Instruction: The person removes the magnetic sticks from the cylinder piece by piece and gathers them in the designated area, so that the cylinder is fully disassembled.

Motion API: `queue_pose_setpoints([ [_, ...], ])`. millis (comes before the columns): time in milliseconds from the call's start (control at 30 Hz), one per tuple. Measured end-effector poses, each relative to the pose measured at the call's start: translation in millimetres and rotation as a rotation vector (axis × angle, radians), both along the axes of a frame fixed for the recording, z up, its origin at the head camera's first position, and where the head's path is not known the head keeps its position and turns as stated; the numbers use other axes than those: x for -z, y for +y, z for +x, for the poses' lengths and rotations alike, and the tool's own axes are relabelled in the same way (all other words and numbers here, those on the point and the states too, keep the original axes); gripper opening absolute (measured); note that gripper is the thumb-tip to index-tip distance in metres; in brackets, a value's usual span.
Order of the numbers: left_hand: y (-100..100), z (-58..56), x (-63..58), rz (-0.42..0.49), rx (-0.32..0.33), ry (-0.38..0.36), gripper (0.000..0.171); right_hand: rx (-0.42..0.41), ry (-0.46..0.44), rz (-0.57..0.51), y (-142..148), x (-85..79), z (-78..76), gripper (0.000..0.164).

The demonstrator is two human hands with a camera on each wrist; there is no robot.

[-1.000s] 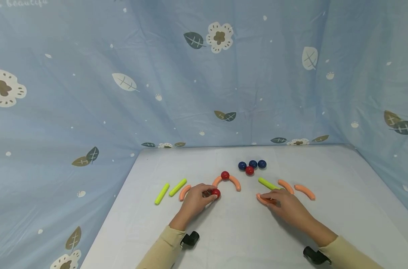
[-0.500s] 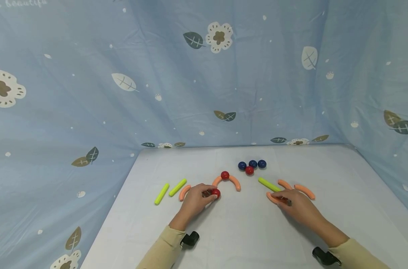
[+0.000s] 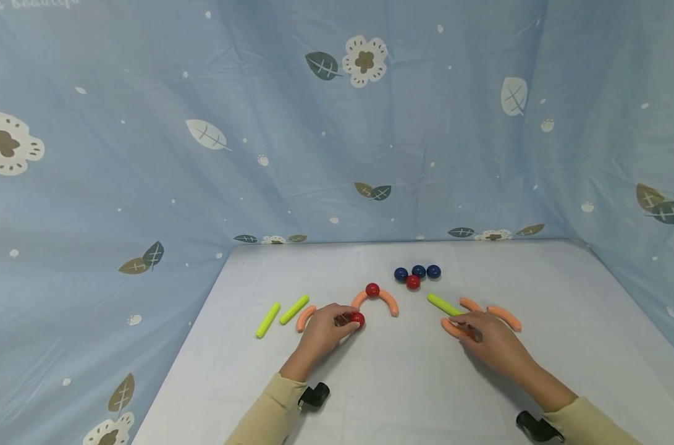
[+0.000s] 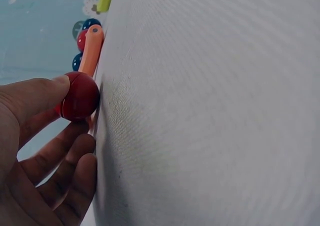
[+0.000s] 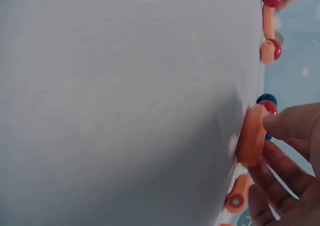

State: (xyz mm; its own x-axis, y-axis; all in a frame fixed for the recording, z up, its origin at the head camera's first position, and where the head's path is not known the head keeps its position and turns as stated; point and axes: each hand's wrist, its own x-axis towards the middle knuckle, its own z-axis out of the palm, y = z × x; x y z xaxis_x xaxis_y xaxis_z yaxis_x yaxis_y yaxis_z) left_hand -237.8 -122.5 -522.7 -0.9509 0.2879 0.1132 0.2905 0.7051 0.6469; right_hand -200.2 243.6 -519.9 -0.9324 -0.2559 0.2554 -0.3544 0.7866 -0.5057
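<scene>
My left hand (image 3: 325, 337) pinches a red ball (image 4: 80, 97) between thumb and fingers, right at the white tabletop. Just beyond it, two curved orange rods (image 3: 389, 303) meet at another red ball (image 3: 372, 290), forming an arch. On the right side my right hand (image 3: 489, 340) pinches a curved orange rod (image 5: 252, 136), thumb on one side and fingers on the other. Part of that rod is hidden behind the fingers in the head view. Close past the right fingertips lie a yellow-green stick (image 3: 443, 304) and two more curved orange rods, one of them (image 3: 505, 317) outermost.
Several balls, three blue (image 3: 418, 271) and one red (image 3: 413, 282), cluster at the back of the white table (image 3: 392, 383). Two yellow-green sticks (image 3: 267, 320) and a curved orange rod (image 3: 306, 318) lie left of my left hand. A blue patterned curtain (image 3: 292, 123) hangs behind.
My right hand has shifted a little to the right with the curved orange rod, then stayed there. The left hand keeps its place on the red ball.
</scene>
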Motion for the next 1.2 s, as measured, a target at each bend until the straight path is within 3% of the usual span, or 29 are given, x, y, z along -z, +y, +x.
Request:
queue_pose_setpoints([
  [200, 1, 0.3, -0.4, -0.004, -0.007, -0.016, 0.03, 0.052, 0.006, -0.069, -17, -5.3, -1.9, 0.025],
  [500, 1, 0.8, 0.0, -0.017, -0.014, -0.014, 0.034, 0.004, -0.091, -0.086, -52, -6.0, -13.2, 0.032],
  [967, -4, 0.9, 0.6, 0.015, -0.036, 0.005, 0.041, 0.029, -0.209, -0.022, -99, -4.6, -37.3, 0.046],
  [1200, -5, 0.0, -1.0, 0.022, -0.049, 0.019, 0.042, 0.012, -0.199, 0.021, -113, -1.1, -50.4, 0.051],
])
